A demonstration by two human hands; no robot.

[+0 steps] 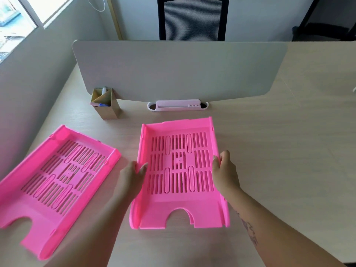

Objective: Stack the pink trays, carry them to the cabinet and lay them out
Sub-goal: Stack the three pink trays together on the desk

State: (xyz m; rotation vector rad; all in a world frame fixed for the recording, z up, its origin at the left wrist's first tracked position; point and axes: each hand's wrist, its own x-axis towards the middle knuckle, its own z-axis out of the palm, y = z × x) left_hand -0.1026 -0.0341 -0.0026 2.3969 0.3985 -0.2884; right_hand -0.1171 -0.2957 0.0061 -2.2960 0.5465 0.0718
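Observation:
Two pink slotted letter trays lie on the light wooden desk. The middle tray [180, 199] sits straight in front of me, its notched end toward me. My left hand [133, 177] grips its left wall, thumb inside. My right hand [225, 170] grips its right wall. Whether the tray rests on the desk or is slightly raised I cannot tell. The second pink tray [52, 185] lies angled at the left, apart from both hands, its near corner close to the desk's left edge.
A grey divider screen [179, 70] stands across the desk behind the trays. A cardboard pen holder [105, 105] and a white cable port [177, 106] sit at its foot. Bare desk [289, 151] spreads to the right. A black mesh chair [192, 18] stands beyond.

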